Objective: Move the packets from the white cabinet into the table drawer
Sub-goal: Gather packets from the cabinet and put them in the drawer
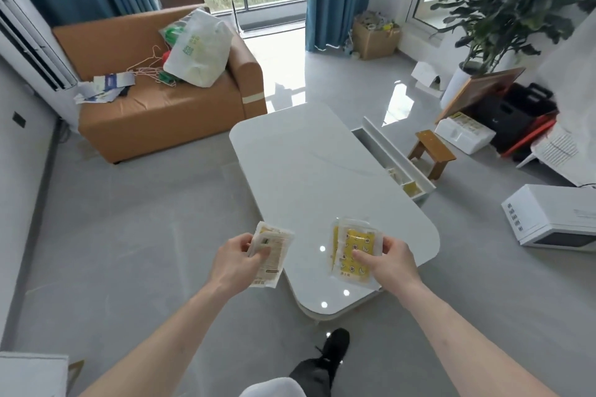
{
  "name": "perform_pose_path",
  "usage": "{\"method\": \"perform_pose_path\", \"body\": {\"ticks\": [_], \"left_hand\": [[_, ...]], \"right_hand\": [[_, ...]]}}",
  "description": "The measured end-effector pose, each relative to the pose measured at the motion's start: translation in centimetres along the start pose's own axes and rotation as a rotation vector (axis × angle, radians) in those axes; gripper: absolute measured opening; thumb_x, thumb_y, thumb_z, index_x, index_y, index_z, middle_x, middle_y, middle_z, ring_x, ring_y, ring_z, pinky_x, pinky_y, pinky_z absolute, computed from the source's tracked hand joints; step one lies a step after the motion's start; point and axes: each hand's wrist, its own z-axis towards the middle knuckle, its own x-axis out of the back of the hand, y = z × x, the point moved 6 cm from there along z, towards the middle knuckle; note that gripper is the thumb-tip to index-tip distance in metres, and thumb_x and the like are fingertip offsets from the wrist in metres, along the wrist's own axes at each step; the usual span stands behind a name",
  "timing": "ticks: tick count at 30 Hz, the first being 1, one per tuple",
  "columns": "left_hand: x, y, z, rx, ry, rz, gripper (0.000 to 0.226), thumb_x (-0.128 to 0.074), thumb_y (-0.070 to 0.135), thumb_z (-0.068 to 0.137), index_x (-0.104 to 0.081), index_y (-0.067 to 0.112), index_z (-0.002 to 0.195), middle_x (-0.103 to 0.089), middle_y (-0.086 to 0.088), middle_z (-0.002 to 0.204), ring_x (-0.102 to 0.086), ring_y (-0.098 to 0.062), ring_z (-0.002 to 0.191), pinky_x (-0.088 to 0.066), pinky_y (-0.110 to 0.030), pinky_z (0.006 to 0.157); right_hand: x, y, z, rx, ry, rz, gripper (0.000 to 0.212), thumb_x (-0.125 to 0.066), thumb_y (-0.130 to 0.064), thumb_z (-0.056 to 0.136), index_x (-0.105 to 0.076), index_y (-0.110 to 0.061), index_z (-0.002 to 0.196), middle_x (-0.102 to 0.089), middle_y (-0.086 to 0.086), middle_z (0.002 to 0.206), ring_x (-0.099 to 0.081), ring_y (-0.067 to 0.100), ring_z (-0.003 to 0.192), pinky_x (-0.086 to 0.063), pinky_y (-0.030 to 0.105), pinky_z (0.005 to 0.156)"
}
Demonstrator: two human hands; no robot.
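carrying both loads level and walking round the table's right side looks the best way to reach the drawer. left hand (237, 256) pinches pale packets (271, 256), thumb on top, forearm stretched forward; right hand (392, 259) grips yellow packets (354, 251) above the white table (309, 171). farther off, the open drawer (392, 155) juts out, some packets already inside.

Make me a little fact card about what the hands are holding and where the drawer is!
left hand: grips pale packets
right hand: grips yellow packets
table: white, glossy, ahead of the person
drawer: pulled open on the table's right side
inside drawer: a few yellowish items at the near end
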Motion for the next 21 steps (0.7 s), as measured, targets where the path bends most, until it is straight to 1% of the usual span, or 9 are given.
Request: {"method": "perform_pose_path", "body": {"ticks": [4,6,8,9,11,13,15,19,21], "left_hand": [[-4.2,4.2,2.9,-0.002,0.007,-0.028,0.009,-0.071,0.036,0.088,-0.073,0.028,0.086,-0.076,0.012,0.081,-0.072,-0.010,0.078,-0.058,-0.033,0.067],[-6.8,6.7,4.7,-0.005,-0.018,-0.052,0.008,-0.071,0.036,0.089,-0.073,0.028,0.087,-0.076,0.010,0.083,-0.073,-0.010,0.079,-0.056,-0.029,0.064],[-9.4,9.2,6.4,0.003,-0.042,-0.072,0.008,-0.071,0.036,0.088,-0.073,0.028,0.087,-0.076,0.008,0.085,-0.073,-0.012,0.080,-0.058,-0.030,0.062],[-10.8,10.6,7.2,0.001,-0.053,-0.067,0.008,-0.070,0.036,0.088,-0.073,0.028,0.087,-0.075,0.008,0.085,-0.073,-0.013,0.079,-0.058,-0.030,0.062],[-13.5,13.9,9.1,-0.027,-0.076,-0.028,0.011,-0.069,0.037,0.088,-0.070,0.027,0.083,-0.073,0.008,0.084,-0.070,-0.013,0.076,-0.055,-0.029,0.059],[-16.1,17.7,10.8,-0.062,-0.095,-0.007,0.013,-0.068,0.037,0.088,-0.069,0.026,0.082,-0.071,0.008,0.083,-0.069,-0.014,0.076,-0.051,-0.027,0.055],[-18.3,21.2,12.1,-0.081,-0.115,-0.033,0.014,-0.067,0.038,0.087,-0.069,0.024,0.083,-0.072,0.007,0.082,-0.069,-0.015,0.077,-0.053,-0.029,0.056],[-23.0,27.5,14.1,-0.098,-0.146,-0.059,0.019,-0.066,0.043,0.083,-0.069,0.024,0.083,-0.072,0.007,0.082,-0.070,-0.017,0.079,-0.059,-0.040,0.069],[-25.5,30.0,15.0,-0.105,-0.148,-0.062,0.019,-0.065,0.044,0.082,-0.069,0.025,0.083,-0.072,0.008,0.083,-0.071,-0.016,0.079,-0.061,-0.042,0.069]], "right_hand": [[5.0,0.4,4.4,0.000,0.022,-0.007,0.017,-0.087,-0.022,0.082,-0.077,-0.027,0.096,-0.078,-0.009,0.095,-0.074,0.013,0.092,-0.057,0.028,0.074],[7.9,0.7,6.8,-0.016,0.053,0.001,0.018,-0.088,-0.022,0.081,-0.078,-0.026,0.096,-0.079,-0.008,0.094,-0.074,0.014,0.093,-0.060,0.035,0.080],[10.9,0.7,9.1,-0.042,0.071,-0.006,0.019,-0.089,-0.022,0.078,-0.079,-0.026,0.094,-0.080,-0.008,0.093,-0.076,0.015,0.092,-0.062,0.043,0.087],[12.4,0.6,10.1,-0.045,0.071,-0.010,0.019,-0.089,-0.022,0.078,-0.080,-0.026,0.094,-0.080,-0.009,0.092,-0.076,0.015,0.092,-0.062,0.044,0.088],[15.5,0.4,12.3,-0.037,0.084,-0.008,0.020,-0.090,-0.021,0.078,-0.080,-0.026,0.094,-0.080,-0.010,0.092,-0.077,0.014,0.090,-0.062,0.044,0.088],[18.9,0.2,14.5,-0.035,0.129,-0.006,0.019,-0.090,-0.021,0.077,-0.080,-0.024,0.093,-0.080,-0.009,0.090,-0.077,0.014,0.088,-0.062,0.043,0.087],[21.9,0.3,16.4,-0.030,0.142,0.015,0.019,-0.090,-0.020,0.077,-0.080,-0.022,0.093,-0.080,-0.009,0.089,-0.077,0.015,0.087,-0.062,0.043,0.086],[27.8,0.1,20.0,-0.021,0.155,0.027,0.019,-0.090,-0.019,0.078,-0.080,-0.022,0.094,-0.081,-0.008,0.090,-0.077,0.014,0.087,-0.061,0.039,0.085],[30.8,0.2,22.4,-0.014,0.142,0.030,0.019,-0.089,-0.019,0.078,-0.081,-0.022,0.095,-0.081,-0.008,0.090,-0.077,0.014,0.087,-0.061,0.038,0.084]]}}
